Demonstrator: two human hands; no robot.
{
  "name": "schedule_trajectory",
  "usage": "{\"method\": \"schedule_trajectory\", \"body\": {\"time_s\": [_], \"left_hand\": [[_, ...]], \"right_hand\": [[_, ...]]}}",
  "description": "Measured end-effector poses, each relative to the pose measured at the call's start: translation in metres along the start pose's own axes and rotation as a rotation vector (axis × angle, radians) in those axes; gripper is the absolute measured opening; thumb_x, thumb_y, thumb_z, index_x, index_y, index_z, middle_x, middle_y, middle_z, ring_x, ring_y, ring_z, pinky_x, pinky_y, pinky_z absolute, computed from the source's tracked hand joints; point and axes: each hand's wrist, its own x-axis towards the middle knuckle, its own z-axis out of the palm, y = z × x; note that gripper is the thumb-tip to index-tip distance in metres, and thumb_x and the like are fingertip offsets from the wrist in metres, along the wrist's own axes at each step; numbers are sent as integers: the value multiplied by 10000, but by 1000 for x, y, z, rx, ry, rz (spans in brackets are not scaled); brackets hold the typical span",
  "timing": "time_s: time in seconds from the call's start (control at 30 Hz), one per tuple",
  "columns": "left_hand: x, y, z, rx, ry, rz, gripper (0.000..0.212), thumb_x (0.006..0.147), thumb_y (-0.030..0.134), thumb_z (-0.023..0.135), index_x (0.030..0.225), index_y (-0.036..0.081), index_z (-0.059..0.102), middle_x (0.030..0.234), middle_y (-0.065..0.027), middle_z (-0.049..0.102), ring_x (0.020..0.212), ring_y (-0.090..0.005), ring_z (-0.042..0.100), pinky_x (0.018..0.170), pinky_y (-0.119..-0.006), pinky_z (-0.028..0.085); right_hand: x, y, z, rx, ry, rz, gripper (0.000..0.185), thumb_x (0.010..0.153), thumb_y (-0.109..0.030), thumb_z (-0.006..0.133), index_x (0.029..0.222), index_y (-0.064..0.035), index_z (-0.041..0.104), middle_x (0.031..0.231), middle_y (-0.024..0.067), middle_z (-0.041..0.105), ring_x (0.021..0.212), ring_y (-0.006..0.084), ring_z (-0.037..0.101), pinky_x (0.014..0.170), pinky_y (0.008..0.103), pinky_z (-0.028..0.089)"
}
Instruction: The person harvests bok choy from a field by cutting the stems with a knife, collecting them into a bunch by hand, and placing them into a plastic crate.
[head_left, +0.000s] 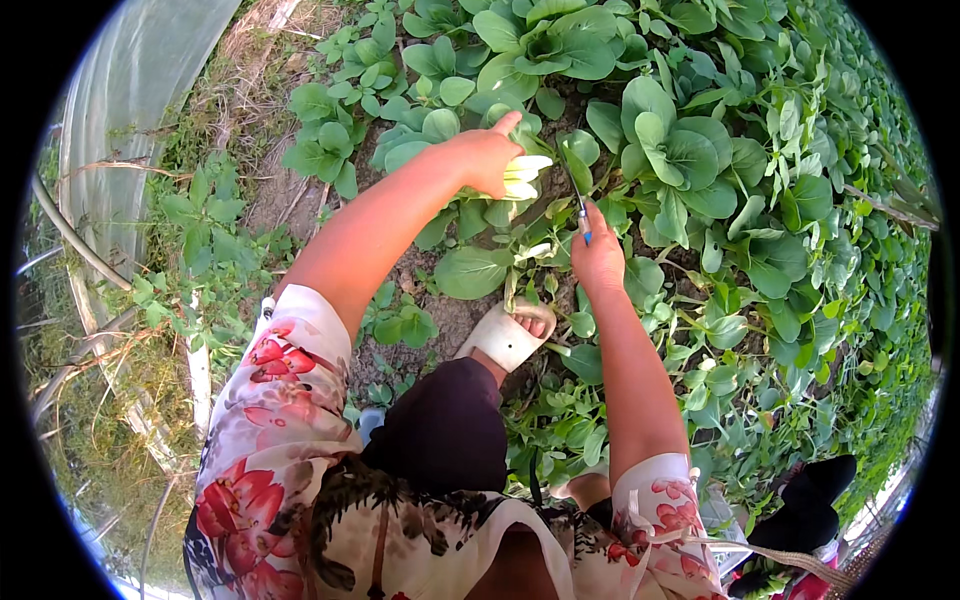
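My left hand (487, 159) is closed around a head of leafy greens, its pale stalk ends (525, 176) pointing to the right and the forefinger stretched out. To the right, my right hand (600, 251) grips a knife by its blue and light handle (583, 223). The narrow blade (574, 180) points away from me, close beside a leaf. Between the hands and my foot, a broad loose-looking leaf (472, 272) lies low over the soil. Rooted leafy green plants (679, 150) stand just beyond the knife.
Dense greens (825, 225) fill the right side. A white slide sandal (510, 335) is on my foot below the hands. Clear plastic sheeting (135, 97) and a curved pole (79, 232) border the left. Another person's dark clothing (799, 510) shows at lower right, near a strap (780, 555).
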Motion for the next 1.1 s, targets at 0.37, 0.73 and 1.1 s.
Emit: {"method": "schedule_trajectory", "body": {"time_s": [0.37,0.73,1.1], "left_hand": [[-12,-23,47,-248,203,-140,607,582,220,642,1141,52,472,1321,-72,312,1031,-238,499,856,-330,417],[-5,-35,55,-321,278,-209,625,574,253,656,1131,44,465,1310,-90,334,1020,-249,508,847,-343,421],[-111,53,42,-381,484,137,578,589,133,641,1124,40,444,1243,-106,380,1037,-289,486,838,-359,428]], "right_hand": [[35,25,25,702,-257,361,439,806,-216,483,1237,-180,413,728,73,565,528,191,537,497,322,461],[47,32,59,479,-166,266,490,772,-179,515,1243,-155,383,837,145,587,655,243,570,620,340,459],[-25,8,-27,1356,5,166,292,758,-157,599,991,-52,458,685,42,508,512,109,489,411,227,394]]}}
